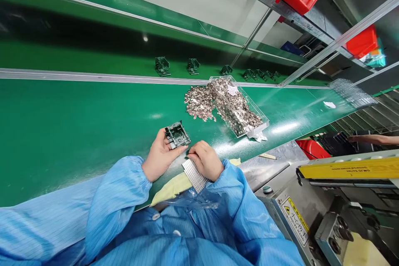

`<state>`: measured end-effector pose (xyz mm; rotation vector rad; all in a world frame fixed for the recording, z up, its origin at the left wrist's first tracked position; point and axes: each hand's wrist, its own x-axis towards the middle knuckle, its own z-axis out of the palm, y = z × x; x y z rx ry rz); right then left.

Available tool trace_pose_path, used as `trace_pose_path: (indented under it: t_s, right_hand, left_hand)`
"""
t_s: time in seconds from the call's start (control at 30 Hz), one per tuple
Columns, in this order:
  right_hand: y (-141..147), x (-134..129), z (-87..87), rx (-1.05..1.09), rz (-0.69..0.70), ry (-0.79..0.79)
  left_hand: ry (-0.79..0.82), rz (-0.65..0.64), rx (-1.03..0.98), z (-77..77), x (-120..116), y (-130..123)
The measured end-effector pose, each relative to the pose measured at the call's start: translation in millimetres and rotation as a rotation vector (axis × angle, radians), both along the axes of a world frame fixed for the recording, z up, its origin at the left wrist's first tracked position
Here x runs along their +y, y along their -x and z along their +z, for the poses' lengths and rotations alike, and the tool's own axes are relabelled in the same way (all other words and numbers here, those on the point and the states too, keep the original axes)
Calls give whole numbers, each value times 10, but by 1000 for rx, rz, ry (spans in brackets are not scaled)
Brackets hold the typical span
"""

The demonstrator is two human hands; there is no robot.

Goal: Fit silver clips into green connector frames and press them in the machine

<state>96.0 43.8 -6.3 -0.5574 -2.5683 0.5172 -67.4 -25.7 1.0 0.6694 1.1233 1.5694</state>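
Observation:
My left hand (159, 154) grips a dark, box-like plastic frame (177, 135) by its near left side, holding it tilted above the green bench. Close to the frame's near right corner is my right hand (206, 161), its thumb and fingers pinched together. Whatever sits in that pinch is too small to make out. A silvery ridged sheet (195, 175) lies partly under my right hand; I cannot tell if the palm holds it. Beneath the sheet are a pale yellow cloth (171, 189) and clear plastic film (195, 200) at my lap.
A clear tray (265, 126) full of small metal pieces stands ahead to the right, beside a loose metal heap (200, 103). Several dark frames (162, 66) line the green strip behind a metal rail (102, 77). Machinery (293, 220) borders my right; another person's arm (374, 139) reaches in beyond.

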Motion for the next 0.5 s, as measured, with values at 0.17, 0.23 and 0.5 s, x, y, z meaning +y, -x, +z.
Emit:
trace_pose_path:
  t_s: [0.17,0.23,0.5]
  right_hand:
    - [-79,-42,63,288,-280,72]
    - [-137,-104,126,362,-346,48]
    - [-224,-585,263,706,-493,490]
  left_hand:
    - [13,6,3,45,-10,-13]
    - [19,-3,4,57,-21,-18]
    - [-16,-163,-36,36,-122,-77]
